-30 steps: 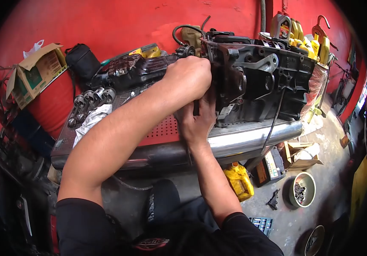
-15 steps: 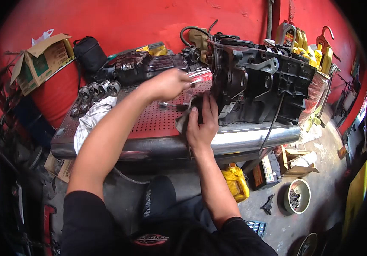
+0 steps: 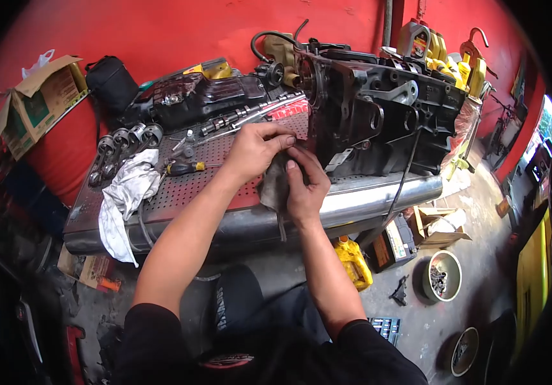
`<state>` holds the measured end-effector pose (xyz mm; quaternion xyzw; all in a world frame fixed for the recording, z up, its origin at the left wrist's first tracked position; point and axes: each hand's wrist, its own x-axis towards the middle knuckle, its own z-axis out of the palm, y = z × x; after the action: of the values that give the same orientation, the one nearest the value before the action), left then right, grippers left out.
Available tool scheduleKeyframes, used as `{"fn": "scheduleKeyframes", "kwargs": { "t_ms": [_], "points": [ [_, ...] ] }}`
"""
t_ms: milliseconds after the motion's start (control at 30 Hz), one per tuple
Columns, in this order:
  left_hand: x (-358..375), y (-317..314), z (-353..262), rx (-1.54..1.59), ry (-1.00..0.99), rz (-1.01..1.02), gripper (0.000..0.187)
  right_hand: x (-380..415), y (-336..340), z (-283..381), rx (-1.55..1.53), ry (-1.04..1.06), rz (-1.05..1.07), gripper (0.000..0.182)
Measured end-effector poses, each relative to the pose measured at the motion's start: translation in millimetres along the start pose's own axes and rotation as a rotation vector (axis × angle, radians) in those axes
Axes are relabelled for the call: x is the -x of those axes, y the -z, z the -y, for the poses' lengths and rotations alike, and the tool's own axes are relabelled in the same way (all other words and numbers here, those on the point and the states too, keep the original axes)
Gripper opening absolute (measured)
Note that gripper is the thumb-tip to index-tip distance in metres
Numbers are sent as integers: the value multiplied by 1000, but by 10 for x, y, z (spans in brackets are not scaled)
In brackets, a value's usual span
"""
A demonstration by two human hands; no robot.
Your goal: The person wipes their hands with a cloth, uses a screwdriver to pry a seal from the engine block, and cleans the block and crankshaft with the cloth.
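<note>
My left hand (image 3: 258, 153) is closed in a pinch, its fingertips meeting those of my right hand; whatever lies between them is too small or hidden to make out. Fingers bent, my right hand (image 3: 307, 190) grips a dirty grey rag (image 3: 272, 187) that hangs over the metal bench's front edge. Just right of both hands stands a black engine block (image 3: 385, 122). Left of my left hand, a yellow-and-black screwdriver (image 3: 185, 167) lies on the perforated bench top (image 3: 221, 172).
Several pistons with connecting rods (image 3: 122, 144) and a white cloth (image 3: 131, 179) occupy the bench's left end. Behind are a camshaft (image 3: 228, 122) and a black oil pan (image 3: 199, 99). A yellow jug (image 3: 353, 264), a battery (image 3: 395, 244) and a bowl of parts (image 3: 444, 276) stand on the floor.
My left hand has come down from beside the engine block to my right hand's fingertips. My right hand stays at the rag. The view has shifted slightly.
</note>
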<state>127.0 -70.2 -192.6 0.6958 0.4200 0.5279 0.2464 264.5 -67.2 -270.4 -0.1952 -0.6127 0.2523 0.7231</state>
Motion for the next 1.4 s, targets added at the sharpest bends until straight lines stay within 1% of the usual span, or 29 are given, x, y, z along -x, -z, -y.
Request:
{"fn": "scheduleKeyframes", "kwargs": {
  "t_ms": [67, 100, 200, 233, 300, 333, 400, 467, 567, 667, 733, 867, 967, 1067, 1167, 1267, 1400],
  "points": [
    [-71, -38, 68, 31, 20, -8, 18, -39, -17, -14, -119, -82, -47, 19],
    [-65, -109, 57, 52, 11, -54, 12, -43, -30, -18, -131, -108, -74, 22],
    [-96, -263, -25, 137, 41, -214, 8, -36, -48, -33, -176, -181, -151, 32],
    [-193, -281, -12, 185, -6, -273, 7, -10, -43, -55, -67, -141, -151, 35],
    [-409, -382, -119, 138, -153, -376, 9, 46, -47, -114, 144, -57, -150, 40],
    [-504, -452, -220, 117, -228, -432, 9, 41, -46, -122, 179, -28, -138, 41],
    [-661, -590, -349, 91, -250, -528, 5, 36, -32, -138, 249, 23, -110, 42],
    [-790, -674, -244, -11, -373, -580, 12, 0, 9, -180, 247, 43, -92, 39],
    [-863, -690, -164, -233, -620, -642, 15, 13, 53, -208, 237, 50, -79, 34],
    [-911, -768, -99, -306, -737, -739, 15, 11, 76, -235, 198, 44, -59, 28],
    [-895, -803, -96, -343, -739, -755, 15, 3, 85, -217, 170, 22, -43, 26],
    [-836, -796, -145, -408, -731, -766, 14, -1, 69, -220, 196, 73, -48, 24],
    [-856, -783, -151, -324, -671, -715, 13, -7, 86, -217, 192, 71, -38, 23],
    [-847, -876, -243, -152, -444, -782, 12, 1, 91, -240, 193, 65, -30, 22],
    [-845, -845, -202, -38, -229, -704, 15, 8, 105, -260, 207, 66, -20, 21],
    [-833, -810, -162, -134, -264, -685, 18, -4, 99, -268, 224, 67, -8, 20],
    [-806, -648, -453, -275, -102, -538, 22, -22, 104, -250, 215, 85, 3, 19]
  ]
}}
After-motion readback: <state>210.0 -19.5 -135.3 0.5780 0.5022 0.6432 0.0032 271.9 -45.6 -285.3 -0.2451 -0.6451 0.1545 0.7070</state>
